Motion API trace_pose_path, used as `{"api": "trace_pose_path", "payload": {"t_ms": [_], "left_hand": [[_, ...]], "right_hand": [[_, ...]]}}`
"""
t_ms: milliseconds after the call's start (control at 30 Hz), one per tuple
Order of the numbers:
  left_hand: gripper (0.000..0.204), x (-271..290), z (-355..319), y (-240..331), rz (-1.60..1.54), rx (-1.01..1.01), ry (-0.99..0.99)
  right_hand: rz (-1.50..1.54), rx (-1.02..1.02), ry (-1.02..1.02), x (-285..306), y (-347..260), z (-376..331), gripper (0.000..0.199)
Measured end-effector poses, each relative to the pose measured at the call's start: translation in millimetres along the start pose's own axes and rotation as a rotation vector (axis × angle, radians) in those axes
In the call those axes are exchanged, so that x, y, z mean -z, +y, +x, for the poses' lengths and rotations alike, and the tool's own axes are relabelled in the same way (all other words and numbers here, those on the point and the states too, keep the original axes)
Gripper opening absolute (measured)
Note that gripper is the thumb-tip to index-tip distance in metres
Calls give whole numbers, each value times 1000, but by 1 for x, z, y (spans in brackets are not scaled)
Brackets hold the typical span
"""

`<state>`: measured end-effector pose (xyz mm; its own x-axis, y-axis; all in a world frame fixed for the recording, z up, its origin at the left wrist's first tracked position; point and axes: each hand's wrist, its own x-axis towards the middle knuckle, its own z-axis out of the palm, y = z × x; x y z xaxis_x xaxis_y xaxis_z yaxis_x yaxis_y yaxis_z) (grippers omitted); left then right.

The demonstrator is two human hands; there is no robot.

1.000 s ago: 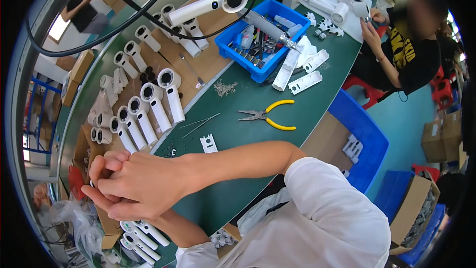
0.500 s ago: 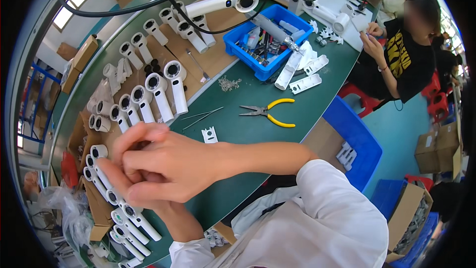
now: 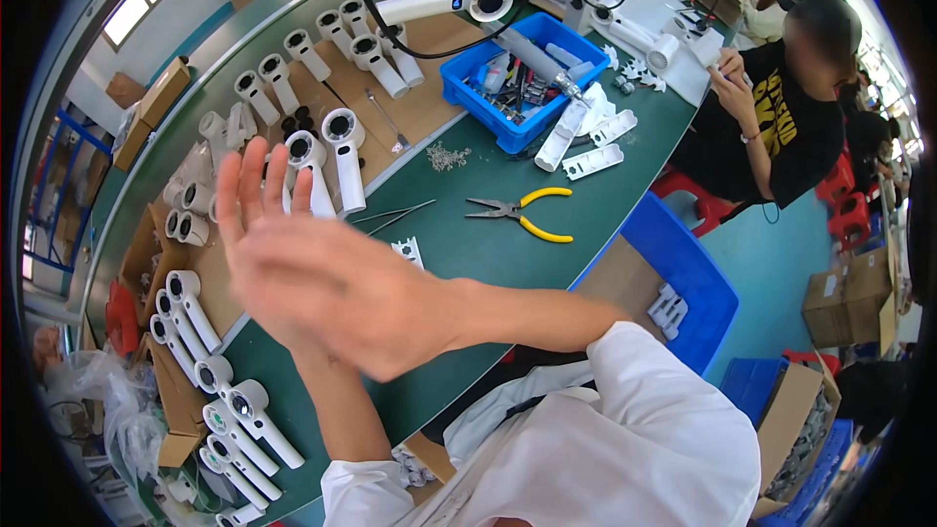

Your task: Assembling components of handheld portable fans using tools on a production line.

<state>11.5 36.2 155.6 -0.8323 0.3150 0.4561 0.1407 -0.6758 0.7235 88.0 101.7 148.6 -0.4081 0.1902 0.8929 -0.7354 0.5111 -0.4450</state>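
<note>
My left hand [image 3: 256,197] is raised over the workbench, its fingers stretched upward and apart, with nothing seen in it. Across its palm and wrist lies my right hand [image 3: 366,303], whose fingers are smeared by motion. The two touch, and no object shows between them. Just beyond them stand white handheld fans [image 3: 347,174] with round dark-centred heads. A small white plastic part [image 3: 409,252] is partly hidden behind my right hand. Near it lie steel tweezers [image 3: 398,216] and pliers with yellow handles [image 3: 506,208].
A blue bin [image 3: 459,98] of mixed parts sits at the back beside white shell halves [image 3: 592,162]. A pile of small screws [image 3: 448,157] lies mid-bench. More fans [image 3: 256,420] line the left edge. Right of the bench are a large blue crate [image 3: 717,307] and a seated co-worker [image 3: 786,107].
My hands were clasped with bent fingers; now the left fingers are straightened upward, and the right hand has slid down over the left palm. The co-worker's hands have risen slightly.
</note>
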Motion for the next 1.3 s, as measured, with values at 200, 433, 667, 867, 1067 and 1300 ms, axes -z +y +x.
{"api": "trace_pose_path", "payload": {"t_ms": [200,433,667,867,1067,1300], "left_hand": [[69,67,16,-3,-694,313,-406],[85,30,6,51,-830,309,-318],[63,28,15,38,782,-467,-273],[50,85,28,-7,1136,-298,-9],[35,19,-2,-33,967,41,-402],[35,-11,-22,-34,853,106,-565]], "right_hand": [[-161,354,-408,-51,42,11,49],[-162,-255,26,-43,136,46,51],[1117,-664,118,-82,86,33,52],[556,-760,-472,-21,21,3,52],[-280,-665,-1,109,26,-75,12],[-1223,-629,-161,265,37,-137,20]]}}
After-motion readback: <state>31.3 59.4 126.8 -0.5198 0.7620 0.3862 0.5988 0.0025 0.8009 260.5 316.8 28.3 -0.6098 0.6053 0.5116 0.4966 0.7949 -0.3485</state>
